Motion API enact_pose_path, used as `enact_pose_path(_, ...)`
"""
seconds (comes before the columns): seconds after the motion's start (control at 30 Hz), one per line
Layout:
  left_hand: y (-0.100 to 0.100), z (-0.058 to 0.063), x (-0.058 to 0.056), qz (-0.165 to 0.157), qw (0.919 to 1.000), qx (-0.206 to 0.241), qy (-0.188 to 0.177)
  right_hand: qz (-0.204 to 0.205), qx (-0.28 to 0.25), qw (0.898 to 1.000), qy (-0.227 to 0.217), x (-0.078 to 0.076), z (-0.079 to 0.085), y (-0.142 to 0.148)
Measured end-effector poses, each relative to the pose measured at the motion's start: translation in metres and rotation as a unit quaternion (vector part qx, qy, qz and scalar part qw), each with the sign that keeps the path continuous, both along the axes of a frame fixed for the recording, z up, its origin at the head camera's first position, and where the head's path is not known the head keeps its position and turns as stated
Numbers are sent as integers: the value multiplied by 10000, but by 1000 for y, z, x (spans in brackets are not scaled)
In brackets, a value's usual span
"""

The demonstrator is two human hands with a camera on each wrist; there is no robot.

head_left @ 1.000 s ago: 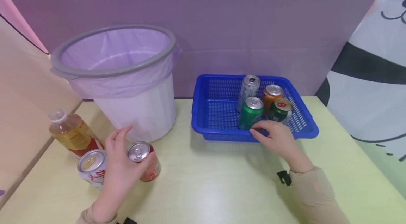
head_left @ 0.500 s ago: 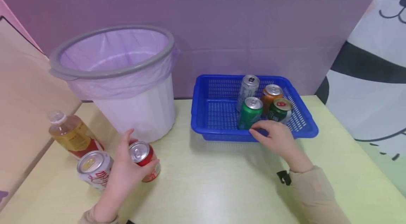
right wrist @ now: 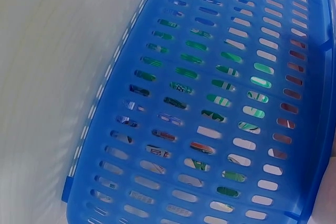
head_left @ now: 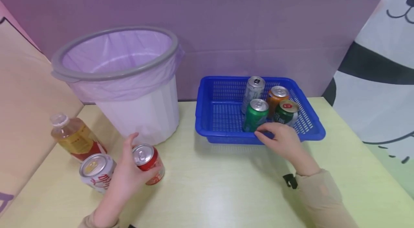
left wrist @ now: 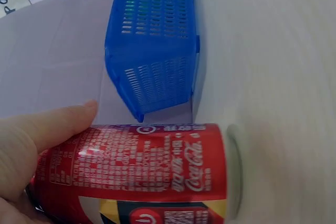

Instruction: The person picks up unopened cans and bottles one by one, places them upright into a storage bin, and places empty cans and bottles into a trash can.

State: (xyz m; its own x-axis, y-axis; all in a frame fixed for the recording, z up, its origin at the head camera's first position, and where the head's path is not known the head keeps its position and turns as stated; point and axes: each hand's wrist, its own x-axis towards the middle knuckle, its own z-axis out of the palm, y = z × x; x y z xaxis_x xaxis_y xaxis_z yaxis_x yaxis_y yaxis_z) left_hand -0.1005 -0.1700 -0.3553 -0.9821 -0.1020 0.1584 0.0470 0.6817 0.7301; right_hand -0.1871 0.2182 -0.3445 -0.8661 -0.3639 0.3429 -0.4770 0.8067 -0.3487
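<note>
My left hand (head_left: 128,172) is around a red Coca-Cola can (head_left: 156,165) standing on the table. Its thumb lies along the can's near side and the fingers pass behind, partly hidden. In the left wrist view the thumb (left wrist: 63,121) lies along the red can (left wrist: 157,156). My right hand (head_left: 281,140) holds the front rim of a blue plastic basket (head_left: 226,138), thumb outside and fingertips over the edge. Right behind those fingertips stands a green can (head_left: 255,116). The right wrist view looks at the slotted basket wall (right wrist: 184,108), cans showing through it.
Left of the red can stands a white can (head_left: 97,174) with red lettering, and behind it a tea-coloured bottle (head_left: 77,138). A lined bin (head_left: 148,113) rises at the back left. The basket also bears silver (head_left: 252,93), orange (head_left: 275,100) and dark green (head_left: 284,113) cans.
My left hand has shifted slightly right, its spread fingers coming in closer around the red can. More of the white can shows now. The right hand stays at the basket rim.
</note>
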Motion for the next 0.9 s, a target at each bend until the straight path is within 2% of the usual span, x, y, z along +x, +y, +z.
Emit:
enact_pose_path(0.17,2,-4,-2,56,9995,316,-41,3,14,10000,-1,0,0,-1)
enact_pose_path(0.47,4,-8,-4,60,9981,497,-351,11,18,10000,61,-1,-2,0)
enact_pose_path(0.73,10,-15,-6,208,9962,818,-212,-12,9,9999,143,1,-2,0)
enact_pose_path(0.9,9,-19,-7,148,9940,1060,-248,-5,-4,9998,193,0,-2,-1)
